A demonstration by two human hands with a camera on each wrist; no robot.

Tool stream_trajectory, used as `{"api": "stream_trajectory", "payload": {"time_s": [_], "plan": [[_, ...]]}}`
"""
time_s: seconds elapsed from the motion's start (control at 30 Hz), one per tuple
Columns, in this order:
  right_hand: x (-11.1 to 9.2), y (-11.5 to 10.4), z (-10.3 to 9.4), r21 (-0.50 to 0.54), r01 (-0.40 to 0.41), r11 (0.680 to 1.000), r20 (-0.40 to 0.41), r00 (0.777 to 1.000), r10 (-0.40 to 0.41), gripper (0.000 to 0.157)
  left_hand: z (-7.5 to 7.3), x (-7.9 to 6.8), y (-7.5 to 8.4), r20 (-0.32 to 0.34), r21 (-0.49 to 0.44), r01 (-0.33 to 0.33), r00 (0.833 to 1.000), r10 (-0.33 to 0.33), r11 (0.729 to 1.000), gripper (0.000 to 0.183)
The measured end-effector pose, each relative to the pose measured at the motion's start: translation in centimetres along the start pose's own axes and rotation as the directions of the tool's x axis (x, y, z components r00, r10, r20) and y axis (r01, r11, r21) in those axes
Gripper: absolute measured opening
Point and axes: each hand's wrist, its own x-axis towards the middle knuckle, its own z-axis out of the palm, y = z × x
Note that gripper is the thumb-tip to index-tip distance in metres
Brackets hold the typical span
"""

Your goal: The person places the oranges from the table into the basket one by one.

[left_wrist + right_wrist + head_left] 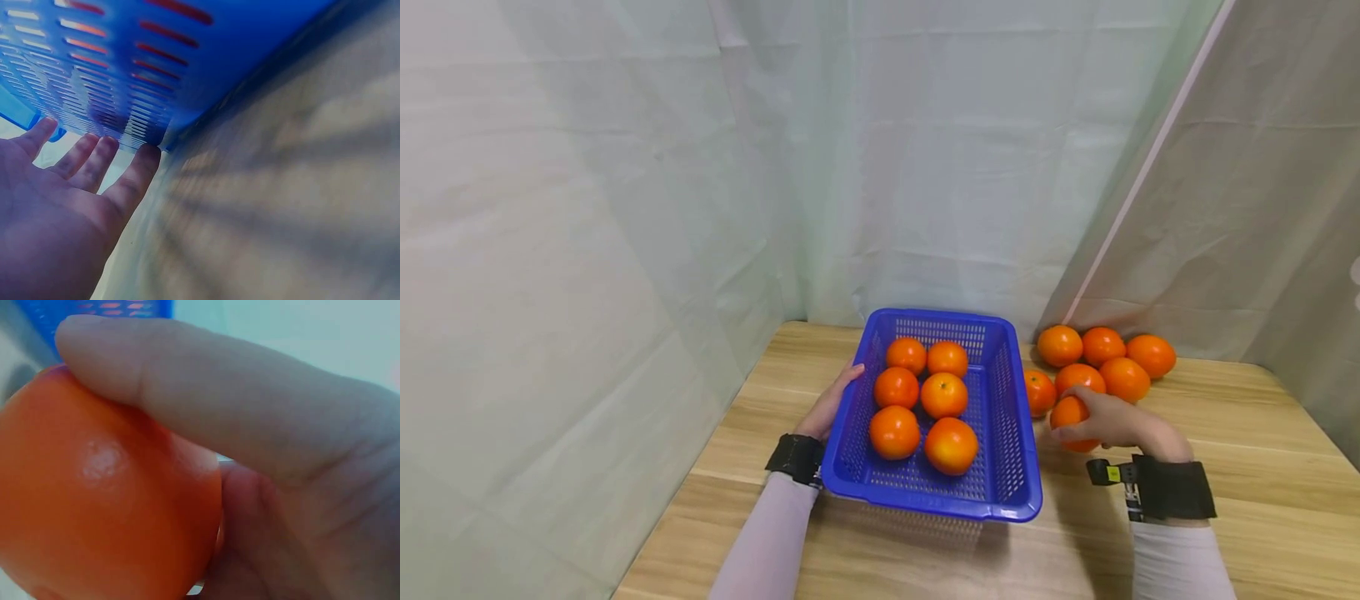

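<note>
A blue plastic basket (925, 506) with slotted walls holds several oranges (951, 446). My left hand (829, 407) is at its left side. In the left wrist view, the extended fingers (134, 178) touch the slotted outer wall (125, 81). My right hand (1108, 419) grips an orange (1070, 414) to the right of the basket, beside a group of other oranges (1126, 380). Up close in the right wrist view, the thumb (206, 387) lies across the top of the held orange (106, 494); most of the other fingers are hidden behind it.
The basket and the loose oranges stand on a wooden table (1232, 433). Pale curtains (940, 167) hang behind and to the left of the table. Several loose oranges sit close together near the back edge, right of the basket.
</note>
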Motion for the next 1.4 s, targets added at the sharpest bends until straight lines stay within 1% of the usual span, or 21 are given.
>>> {"api": "stream_trajectory", "payload": {"time_s": [0.07, 0.13, 0.17, 0.3, 0.37, 0.4, 0.47, 0.57, 0.67, 0.77, 0.93, 1.1, 1.23, 1.4], "plan": [[-0.1, -0.3, -0.2, -0.008, 0.060, 0.998, -0.041, 0.997, -0.060, 0.052, 0.0, 0.1, 0.0, 0.005, -0.003, -0.003, 1.000, 0.003, 1.000, 0.056], [-0.1, -0.4, -0.3, -0.043, 0.123, 0.992, -0.100, 0.987, -0.126, 0.045, -0.1, 0.1, 0.0, 0.011, -0.007, -0.003, 1.000, 0.003, 1.000, 0.056], [0.0, -0.4, -0.3, -0.059, 0.152, 0.987, -0.130, 0.979, -0.158, 0.044, -0.1, 0.1, 0.0, 0.011, -0.007, -0.003, 1.000, 0.003, 1.000, 0.056], [0.3, -0.5, -0.3, -0.100, 0.252, 0.962, -0.223, 0.937, -0.269, 0.050, 0.0, 0.1, 0.0, 0.008, -0.006, -0.003, 1.000, 0.003, 1.000, 0.056], [0.4, -0.7, -0.3, -0.091, 0.274, 0.957, -0.243, 0.926, -0.288, 0.056, 0.0, 0.1, 0.0, 0.008, -0.004, -0.006, 1.000, 0.006, 1.000, 0.056], [0.4, -0.9, -0.3, -0.089, 0.272, 0.958, -0.250, 0.925, -0.286, 0.061, 0.0, 0.1, 0.0, 0.009, -0.005, -0.007, 1.000, 0.007, 1.000, 0.056], [0.5, -1.2, -0.2, -0.080, 0.265, 0.961, -0.271, 0.922, -0.277, 0.063, 0.0, 0.1, 0.0, 0.009, -0.005, -0.007, 1.000, 0.007, 1.000, 0.056], [0.6, -1.8, -0.1, -0.076, 0.269, 0.960, -0.306, 0.910, -0.280, 0.064, 0.0, 0.0, -0.1, 0.015, -0.012, -0.007, 1.000, 0.007, 1.000, 0.056], [0.8, -2.5, 0.0, -0.069, 0.290, 0.955, -0.332, 0.896, -0.296, 0.064, 0.1, 0.0, -0.1, 0.027, -0.012, -0.003, 1.000, 0.003, 1.000, 0.056], [1.4, -3.1, 0.1, -0.065, 0.297, 0.953, -0.337, 0.892, -0.301, 0.066, 0.0, -0.1, -0.1, 0.033, -0.014, 0.006, 0.999, -0.006, 1.000, 0.058], [2.6, -4.6, -0.5, -0.082, 0.293, 0.953, -0.332, 0.893, -0.303, 0.068, -0.1, 0.1, -0.1, 0.026, -0.019, -0.011, 1.000, 0.011, 1.000, 0.058], [3.8, -6.5, -1.3, -0.095, 0.318, 0.943, -0.280, 0.901, -0.332, 0.069, 0.0, 0.2, 0.0, 0.016, -0.027, -0.024, 1.000, 0.024, 0.999, 0.059], [5.0, -8.1, -1.6, -0.097, 0.331, 0.939, -0.231, 0.910, -0.345, 0.072, 0.2, 0.1, 0.0, 0.010, -0.026, -0.033, 0.999, 0.034, 0.999, 0.059], [6.1, -9.8, -1.9, -0.089, 0.338, 0.937, -0.182, 0.919, -0.349, 0.076, 0.2, 0.0, 0.0, 0.002, -0.034, -0.025, 1.000, 0.025, 0.999, 0.059]]}}
